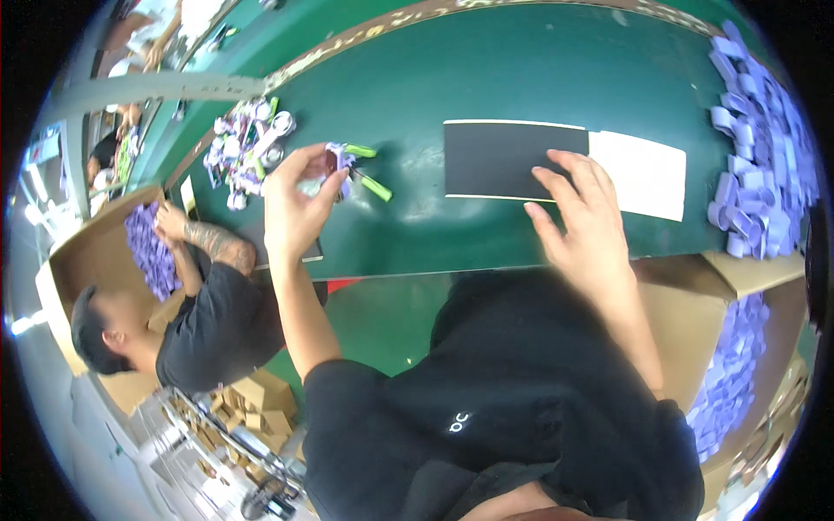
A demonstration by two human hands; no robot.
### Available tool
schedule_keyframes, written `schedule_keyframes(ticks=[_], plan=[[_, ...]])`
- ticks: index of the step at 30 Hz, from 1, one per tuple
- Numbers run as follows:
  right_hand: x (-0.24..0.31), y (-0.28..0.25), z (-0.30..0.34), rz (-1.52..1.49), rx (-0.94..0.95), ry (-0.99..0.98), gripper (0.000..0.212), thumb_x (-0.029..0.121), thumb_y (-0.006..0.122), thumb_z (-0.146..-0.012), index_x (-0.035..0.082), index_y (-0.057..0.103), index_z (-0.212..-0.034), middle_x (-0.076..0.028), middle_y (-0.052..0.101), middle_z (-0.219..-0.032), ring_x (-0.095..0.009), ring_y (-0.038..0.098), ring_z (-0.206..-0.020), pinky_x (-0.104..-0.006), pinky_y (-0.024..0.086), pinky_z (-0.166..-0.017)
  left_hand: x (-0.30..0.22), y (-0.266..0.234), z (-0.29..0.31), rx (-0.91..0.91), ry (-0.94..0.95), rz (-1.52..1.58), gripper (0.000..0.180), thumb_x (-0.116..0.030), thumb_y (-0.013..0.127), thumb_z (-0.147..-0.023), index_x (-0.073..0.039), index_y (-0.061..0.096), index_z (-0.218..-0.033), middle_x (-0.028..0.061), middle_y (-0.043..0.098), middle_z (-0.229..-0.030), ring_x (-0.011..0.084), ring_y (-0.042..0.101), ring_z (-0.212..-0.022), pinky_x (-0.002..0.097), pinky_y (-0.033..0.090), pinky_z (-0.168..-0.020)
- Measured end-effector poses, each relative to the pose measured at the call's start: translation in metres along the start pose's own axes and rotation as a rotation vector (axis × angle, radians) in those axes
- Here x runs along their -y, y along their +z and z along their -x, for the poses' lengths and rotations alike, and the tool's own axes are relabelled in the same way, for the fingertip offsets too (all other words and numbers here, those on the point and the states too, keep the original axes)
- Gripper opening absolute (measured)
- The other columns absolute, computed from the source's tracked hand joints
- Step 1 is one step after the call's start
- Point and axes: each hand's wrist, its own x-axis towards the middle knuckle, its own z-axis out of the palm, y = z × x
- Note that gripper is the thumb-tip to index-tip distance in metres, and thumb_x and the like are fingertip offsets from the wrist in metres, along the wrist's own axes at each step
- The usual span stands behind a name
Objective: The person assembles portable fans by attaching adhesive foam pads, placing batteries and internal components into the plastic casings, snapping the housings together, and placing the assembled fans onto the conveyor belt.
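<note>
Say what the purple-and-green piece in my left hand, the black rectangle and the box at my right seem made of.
Purple-and-green piece: probably plastic, from its solid, bright colours; finish unclear. Black rectangle: matt, showing no glare; perhaps card or foam. Box: likely cardboard, by its matt brown flaps.

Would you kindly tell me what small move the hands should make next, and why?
The left hand should probably bring the purple-and-green piece toward the black sheet: it appears to pinch that piece left of the sheet, while the right hand, open and apparently empty, is at the sheet and could help.
</note>
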Motion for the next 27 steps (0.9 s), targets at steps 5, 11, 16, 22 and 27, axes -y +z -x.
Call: schedule_keyframes(ticks=[5, 11, 16, 22, 27], plan=[[0.001, -0.007, 0.004, -0.084, -0.11, -0.011, 0.035, 0.015, 0.078, -0.084, 0.001, 0.068, -0.115, -0.017, 0.063, -0.124, -0.036, 0.061, -0.115, -0.0461, 0.048, -0.102, -0.039, 0.046, -0.013, 0.051, -0.114, 0.74, 0.042, -0.003, 0.074, -0.094, 0.006, 0.062, -0.134, 0.0106, 0.073, -0.111, 0.0163, 0.071, -0.096, 0.0304, 0.057, -0.088], [0.001, -0.027, 0.013, -0.362, -0.177, 0.259, 0.023, 0.014, 0.076, -0.09, 0.001, 0.072, -0.108, -0.012, 0.071, -0.101, -0.027, 0.07, -0.091, -0.037, 0.055, -0.083, -0.109, 0.102, -0.027, 0.285, -0.044, 1.178, 0.043, -0.001, 0.067, -0.097, 0.007, 0.058, -0.138, 0.0113, 0.071, -0.113, 0.0169, 0.069, -0.098, 0.03, 0.058, -0.089], [-0.029, -0.034, 0.015, -1.225, -0.03, 0.737, 0.045, 0.042, 0.057, -0.106, 0.0, 0.073, -0.105, -0.007, 0.073, -0.087, -0.011, 0.064, -0.077, -0.0267, 0.052, -0.071, -0.164, 0.128, -0.005, 0.313, 0.209, 0.922, 0.047, 0.004, 0.07, -0.091, 0.005, 0.062, -0.137, 0.0121, 0.07, -0.114, 0.0176, 0.068, -0.1, 0.0319, 0.056, -0.091], [-0.045, -0.039, 0.028, -1.544, -0.144, 0.625, 0.024, 0.023, 0.072, -0.1, 0.002, 0.069, -0.11, -0.006, 0.073, -0.097, -0.012, 0.068, -0.082, -0.0275, 0.055, -0.076, -0.188, 0.144, 0.015, 0.12, 0.824, 0.219, 0.05, 0.012, 0.077, -0.074, -0.007, 0.075, -0.12, 0.0094, 0.07, -0.104, 0.0269, 0.069, -0.093, 0.0373, 0.054, -0.081], [-0.051, -0.044, 0.027, -1.542, -0.166, 0.616, 0.019, 0.018, 0.072, -0.1, 0.003, 0.068, -0.111, -0.003, 0.069, -0.096, -0.011, 0.066, -0.084, -0.0256, 0.054, -0.077, -0.188, 0.155, 0.013, 0.036, 0.933, 0.138, 0.046, 0.005, 0.074, -0.076, -0.009, 0.075, -0.12, 0.0066, 0.068, -0.105, 0.025, 0.067, -0.094, 0.0414, 0.053, -0.086]])
